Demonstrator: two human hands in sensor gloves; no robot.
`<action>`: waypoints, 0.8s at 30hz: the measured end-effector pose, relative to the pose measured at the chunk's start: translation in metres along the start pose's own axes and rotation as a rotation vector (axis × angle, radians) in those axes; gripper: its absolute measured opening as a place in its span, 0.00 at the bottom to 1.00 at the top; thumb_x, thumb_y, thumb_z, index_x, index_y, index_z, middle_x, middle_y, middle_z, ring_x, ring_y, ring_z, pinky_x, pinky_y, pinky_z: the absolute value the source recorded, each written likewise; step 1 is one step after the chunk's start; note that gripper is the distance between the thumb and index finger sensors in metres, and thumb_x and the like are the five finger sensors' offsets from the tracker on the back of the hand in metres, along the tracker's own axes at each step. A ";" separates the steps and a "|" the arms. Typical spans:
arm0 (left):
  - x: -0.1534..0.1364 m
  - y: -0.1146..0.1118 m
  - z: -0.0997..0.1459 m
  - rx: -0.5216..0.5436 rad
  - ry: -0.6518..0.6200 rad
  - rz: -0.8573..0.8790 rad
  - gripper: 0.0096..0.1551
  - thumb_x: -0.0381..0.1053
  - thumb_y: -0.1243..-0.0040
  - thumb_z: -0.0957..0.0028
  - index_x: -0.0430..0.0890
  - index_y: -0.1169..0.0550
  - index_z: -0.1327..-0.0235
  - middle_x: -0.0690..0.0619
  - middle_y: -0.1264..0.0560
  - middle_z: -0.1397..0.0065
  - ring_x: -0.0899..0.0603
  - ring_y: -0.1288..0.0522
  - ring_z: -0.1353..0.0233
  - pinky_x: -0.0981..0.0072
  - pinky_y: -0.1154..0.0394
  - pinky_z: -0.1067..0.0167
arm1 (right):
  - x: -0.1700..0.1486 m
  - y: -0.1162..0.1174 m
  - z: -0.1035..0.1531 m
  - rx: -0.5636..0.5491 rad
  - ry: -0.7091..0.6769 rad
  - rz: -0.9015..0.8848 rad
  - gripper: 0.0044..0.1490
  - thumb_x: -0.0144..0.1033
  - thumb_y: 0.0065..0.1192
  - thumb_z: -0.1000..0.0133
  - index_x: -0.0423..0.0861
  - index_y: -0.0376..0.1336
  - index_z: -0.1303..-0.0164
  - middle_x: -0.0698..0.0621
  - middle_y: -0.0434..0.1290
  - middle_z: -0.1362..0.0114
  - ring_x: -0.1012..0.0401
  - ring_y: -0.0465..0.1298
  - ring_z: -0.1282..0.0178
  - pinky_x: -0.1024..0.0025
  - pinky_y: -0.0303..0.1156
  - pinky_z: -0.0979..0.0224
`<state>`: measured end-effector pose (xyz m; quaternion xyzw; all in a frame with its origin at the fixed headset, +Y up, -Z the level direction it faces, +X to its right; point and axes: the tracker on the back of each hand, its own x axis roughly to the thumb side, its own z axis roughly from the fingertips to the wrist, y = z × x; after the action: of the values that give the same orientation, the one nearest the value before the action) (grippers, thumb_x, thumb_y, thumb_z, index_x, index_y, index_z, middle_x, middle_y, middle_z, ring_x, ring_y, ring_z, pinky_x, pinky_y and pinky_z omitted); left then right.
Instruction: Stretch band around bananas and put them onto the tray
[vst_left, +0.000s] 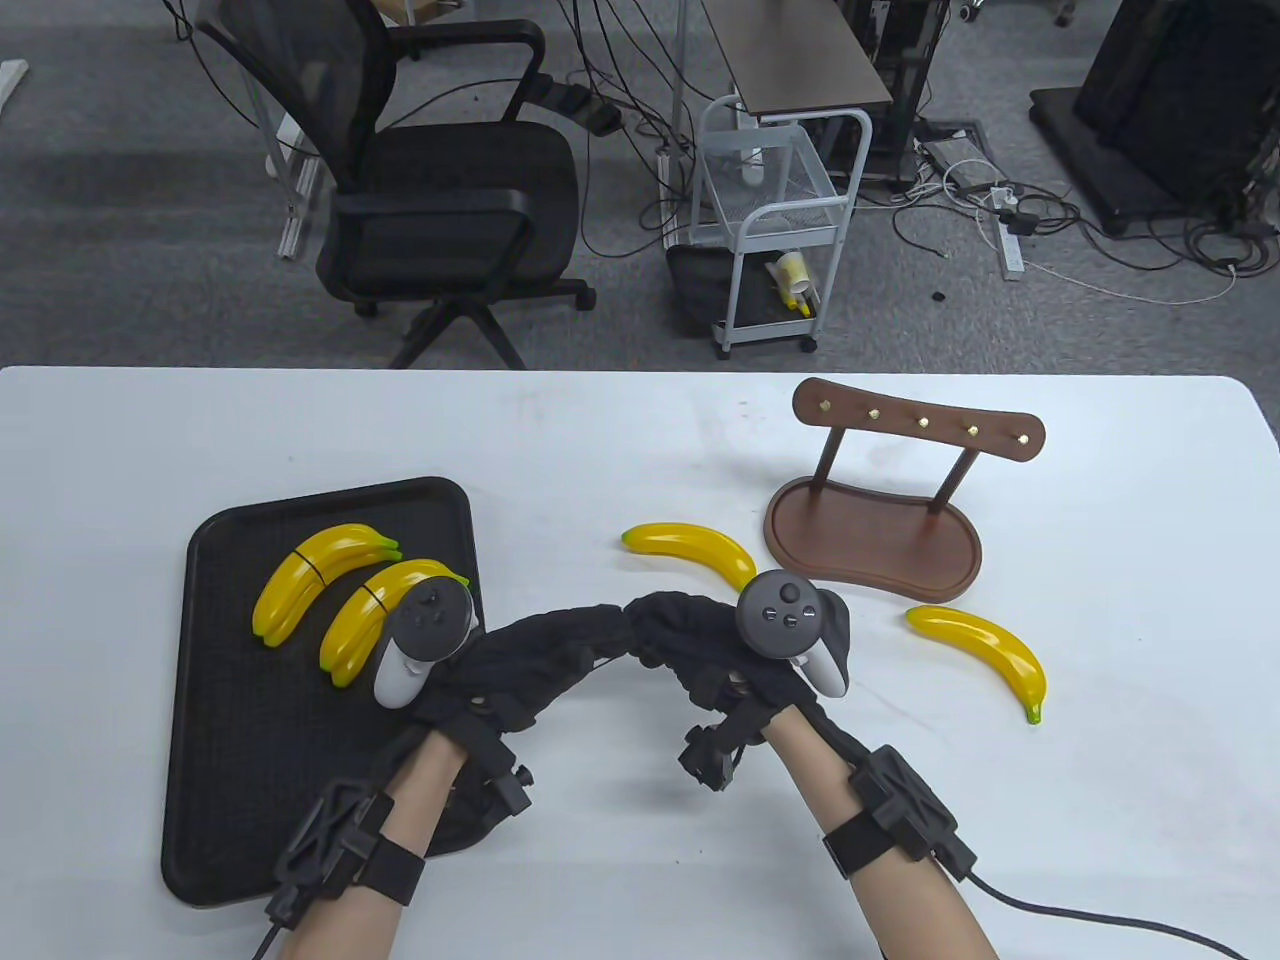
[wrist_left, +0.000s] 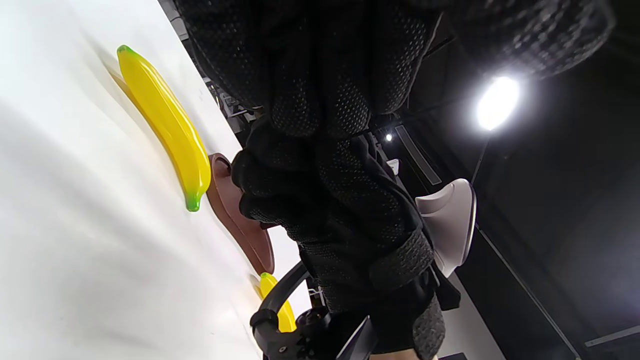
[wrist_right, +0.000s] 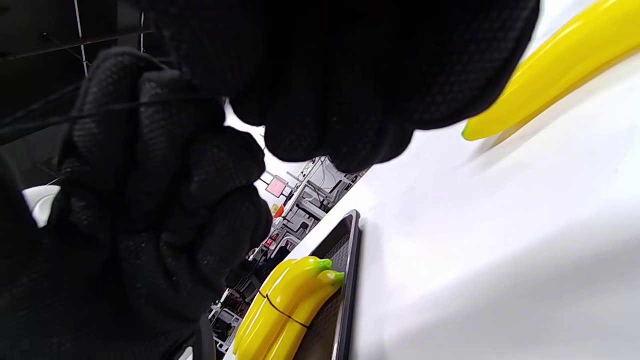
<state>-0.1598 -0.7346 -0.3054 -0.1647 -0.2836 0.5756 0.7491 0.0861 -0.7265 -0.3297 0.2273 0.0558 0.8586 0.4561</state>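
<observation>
Two bundles of yellow bananas, the far one (vst_left: 320, 580) and the near one (vst_left: 375, 615), each with a thin dark band, lie on the black tray (vst_left: 230, 760). One bundle (wrist_right: 285, 310) also shows in the right wrist view. One loose banana (vst_left: 695, 550) lies just beyond my hands, and another (vst_left: 985, 650) lies to the right. My left hand (vst_left: 590, 630) and right hand (vst_left: 680, 625) meet fingertip to fingertip above the table, fingers curled. A thin black band (wrist_right: 125, 104) runs taut across my left hand's (wrist_right: 150, 175) curled fingers. My right fingers (wrist_right: 350, 75) close in beside it.
A brown wooden hook stand (vst_left: 870, 530) sits at the right rear, close behind the loose bananas. The tray's right edge (wrist_right: 350, 260) lies just left of my hands. Beyond the table's far edge stand an office chair (vst_left: 440, 200) and a small white cart (vst_left: 775, 240).
</observation>
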 end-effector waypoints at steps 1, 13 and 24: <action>0.000 0.000 0.000 0.000 -0.003 0.006 0.40 0.70 0.50 0.51 0.54 0.29 0.26 0.56 0.26 0.20 0.42 0.25 0.21 0.49 0.32 0.21 | 0.000 0.000 0.000 0.010 -0.010 0.000 0.24 0.36 0.57 0.40 0.42 0.70 0.37 0.45 0.80 0.40 0.49 0.82 0.46 0.50 0.77 0.46; 0.003 0.001 0.000 -0.020 -0.019 0.037 0.40 0.70 0.51 0.50 0.54 0.31 0.24 0.57 0.27 0.20 0.44 0.25 0.22 0.50 0.32 0.22 | -0.001 0.003 0.001 0.040 -0.050 -0.062 0.24 0.36 0.57 0.41 0.44 0.69 0.36 0.47 0.79 0.39 0.50 0.82 0.44 0.52 0.77 0.44; 0.005 0.001 0.001 -0.016 0.000 -0.020 0.39 0.69 0.54 0.46 0.51 0.31 0.25 0.54 0.25 0.22 0.43 0.24 0.23 0.50 0.31 0.23 | -0.005 0.006 0.001 0.081 -0.042 -0.067 0.25 0.36 0.57 0.41 0.43 0.68 0.35 0.46 0.79 0.37 0.49 0.81 0.43 0.51 0.76 0.43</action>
<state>-0.1608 -0.7296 -0.3041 -0.1677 -0.2896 0.5660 0.7534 0.0843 -0.7338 -0.3286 0.2616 0.0884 0.8348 0.4762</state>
